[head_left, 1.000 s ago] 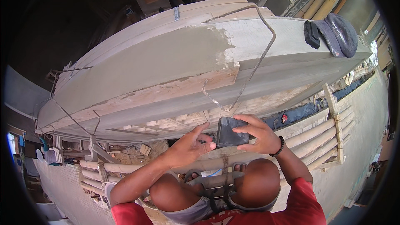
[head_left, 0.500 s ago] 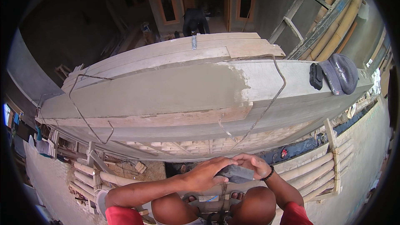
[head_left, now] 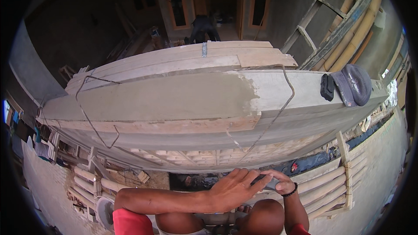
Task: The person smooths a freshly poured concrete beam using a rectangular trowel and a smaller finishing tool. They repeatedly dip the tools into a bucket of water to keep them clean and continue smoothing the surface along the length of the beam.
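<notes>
Above my knees, my two hands meet around a dark grey rectangular block (head_left: 272, 184) whose material I cannot make out. My right hand (head_left: 284, 183), a dark beaded bracelet at its wrist, grips the block's right end. From the left, my left hand (head_left: 235, 189) lies over the block, its fingers wrapped across it and hiding most of it. Beyond both hands runs a ledge with a smooth patch of damp grey plaster (head_left: 174, 93) on top. A wooden board (head_left: 152, 125) lines the patch's front edge.
Bent metal rods (head_left: 292, 91) clamp the boards at both ends. A cap (head_left: 355, 86) and a black block (head_left: 327, 87) rest on the ledge's right. Bamboo scaffolding (head_left: 324, 187) flanks me. A ladder (head_left: 307, 39) leans at far right. A person (head_left: 203, 28) bends down behind the ledge.
My left hand has slid right and over the block, covering more of it. The right hand has moved slightly right and down, still holding the block. My view has tilted a little.
</notes>
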The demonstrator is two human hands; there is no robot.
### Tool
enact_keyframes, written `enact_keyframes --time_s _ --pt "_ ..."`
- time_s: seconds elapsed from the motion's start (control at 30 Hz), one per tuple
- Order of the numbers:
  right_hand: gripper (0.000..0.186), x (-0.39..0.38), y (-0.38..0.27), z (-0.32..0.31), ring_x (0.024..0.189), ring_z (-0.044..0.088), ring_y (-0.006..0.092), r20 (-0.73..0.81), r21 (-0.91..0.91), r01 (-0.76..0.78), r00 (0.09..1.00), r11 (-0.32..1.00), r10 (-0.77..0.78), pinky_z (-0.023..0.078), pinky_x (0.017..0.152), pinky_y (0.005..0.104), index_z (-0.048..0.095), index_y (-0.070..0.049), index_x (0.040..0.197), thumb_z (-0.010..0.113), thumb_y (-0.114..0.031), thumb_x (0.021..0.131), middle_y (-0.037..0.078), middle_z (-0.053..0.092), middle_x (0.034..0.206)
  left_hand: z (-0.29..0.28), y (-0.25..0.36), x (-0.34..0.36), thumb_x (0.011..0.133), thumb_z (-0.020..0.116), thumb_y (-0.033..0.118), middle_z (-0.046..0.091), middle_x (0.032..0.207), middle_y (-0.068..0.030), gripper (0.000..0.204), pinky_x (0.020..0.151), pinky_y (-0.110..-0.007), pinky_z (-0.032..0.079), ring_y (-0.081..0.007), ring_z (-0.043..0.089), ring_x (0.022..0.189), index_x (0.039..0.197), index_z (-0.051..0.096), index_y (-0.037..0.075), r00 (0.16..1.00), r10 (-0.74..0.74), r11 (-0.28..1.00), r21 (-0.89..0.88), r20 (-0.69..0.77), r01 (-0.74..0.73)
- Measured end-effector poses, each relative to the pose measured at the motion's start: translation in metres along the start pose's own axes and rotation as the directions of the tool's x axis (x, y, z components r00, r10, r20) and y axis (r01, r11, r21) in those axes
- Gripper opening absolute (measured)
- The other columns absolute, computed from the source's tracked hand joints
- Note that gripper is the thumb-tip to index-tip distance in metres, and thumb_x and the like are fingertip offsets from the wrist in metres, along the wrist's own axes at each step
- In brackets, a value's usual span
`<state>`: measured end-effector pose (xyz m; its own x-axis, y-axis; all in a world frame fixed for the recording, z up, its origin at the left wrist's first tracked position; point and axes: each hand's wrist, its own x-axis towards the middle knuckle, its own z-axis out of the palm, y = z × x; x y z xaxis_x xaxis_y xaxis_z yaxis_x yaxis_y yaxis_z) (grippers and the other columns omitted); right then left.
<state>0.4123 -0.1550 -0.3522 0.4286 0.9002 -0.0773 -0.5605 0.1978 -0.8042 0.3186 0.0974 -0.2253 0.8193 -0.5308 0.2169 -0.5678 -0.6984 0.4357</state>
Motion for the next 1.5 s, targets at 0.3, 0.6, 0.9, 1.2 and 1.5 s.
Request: enact_keyframes --time_s 0.3,0.6,0.9,1.2,1.5 --pt "0.089 -0.015 0.011 0.016 0.099 0.064 0.0286 -0.411 0.070 0.295 0.879 0.953 -0.242 0.054 0.079 0.0401 0.045 0.007 0.135 0.075 -0.046 0.070 0.020 0.060 0.123 -0.074 0.022 0.096 0.079 0.062 0.012 0.054 0.119 -0.0206 0.048 0.084 -0.047 0.048 -0.0397 0.053 0.106 0.126 0.058 0.004 0.800 0.281 0.924 0.376 -0.530 -0.075" --pt "0.087 -0.017 0.021 0.018 0.089 0.066 0.0288 -0.416 0.093 0.302 0.878 0.949 -0.238 0.053 0.071 0.0382 0.047 0.005 0.133 0.075 -0.051 0.072 0.021 0.064 0.113 -0.150 -0.036 0.163 0.089 0.069 0.030 0.065 0.109 -0.0176 0.030 0.116 -0.060 0.020 -0.0371 0.055 0.116 0.106 0.071 0.005 0.996 0.061 0.874 0.485 -0.058 -0.026" --pt "0.089 -0.014 0.004 0.021 0.098 0.066 0.0321 -0.462 -0.142 0.345 0.806 0.928 -0.370 0.058 0.080 0.0448 0.039 0.005 0.138 0.076 -0.049 0.076 0.022 0.059 0.121 -0.200 -0.043 0.108 0.091 0.067 0.031 0.063 0.113 -0.0163 0.027 0.117 -0.059 0.021 -0.0326 0.054 0.119 0.102 0.069 0.007 0.985 -0.052 0.918 0.380 -0.167 0.113" --pt "0.087 0.001 -0.071 0.103 0.105 0.065 0.0388 -0.308 -0.006 0.308 0.905 0.951 -0.295 0.059 0.084 0.0502 0.034 0.005 0.140 0.075 -0.042 0.080 0.024 0.055 0.128 -0.192 -0.059 0.038 0.091 0.067 0.020 0.062 0.123 -0.0168 0.031 0.107 -0.043 0.038 -0.0322 0.055 0.121 0.118 0.064 0.004 0.784 0.067 0.961 0.251 -0.617 0.115" --pt "0.060 0.075 -0.080 0.217 0.122 0.056 0.0360 -0.307 0.163 0.106 0.950 0.981 -0.052 0.046 0.104 0.0562 0.027 -0.006 0.145 0.058 -0.030 0.098 0.016 0.052 0.134 -0.162 -0.073 -0.053 0.089 0.065 0.007 0.068 0.102 -0.0132 0.017 0.093 -0.036 0.046 -0.0259 0.062 0.102 0.104 0.066 0.000 0.563 -0.116 0.991 -0.061 -0.818 0.116"
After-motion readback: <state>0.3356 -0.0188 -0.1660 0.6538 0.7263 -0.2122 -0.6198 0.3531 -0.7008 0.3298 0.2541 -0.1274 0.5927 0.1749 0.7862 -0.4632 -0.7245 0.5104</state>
